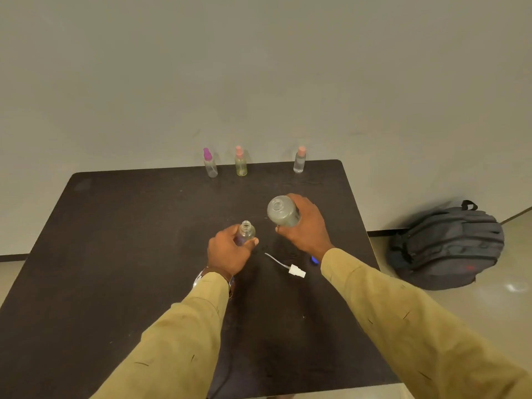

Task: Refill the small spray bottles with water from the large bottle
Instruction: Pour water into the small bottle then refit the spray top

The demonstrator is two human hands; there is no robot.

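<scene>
Your two tan sleeves [184,335] reach in from the near edge over the dark worktop [129,254], and a wristwatch [198,279] shows at your left cuff. Just beyond the sleeves, between your forearms, a white spray head [297,271] lies on its side on the worktop, its thin dip tube pointing far-left. To its right a small blue object [314,260] peeks out from under your right wrist; what it is cannot be told.

Your left hand [230,251] curls round a small bottle [247,231], with the thumb across its near side. This bottle is clear, its top is off and its threaded neck stands open. Whether its base touches the worktop is hidden by your fingers.

Just to the right and slightly farther, your right hand [308,226] grasps the large bottle [282,211] from the right. It is uncapped and translucent grey, with its open mouth tipped toward you. The two bottles are near each other but apart.

Along the far edge three capped spray bottles stand upright: a purple-topped bottle [210,164] at the left, a yellowish pink-topped bottle [240,162] beside it, and a clear pink-topped bottle [299,160] well to the right. Any print on the bottles is too small to read.

On the floor to the right lies a dark backpack [444,246] with a blurred red mark on its near side.
</scene>
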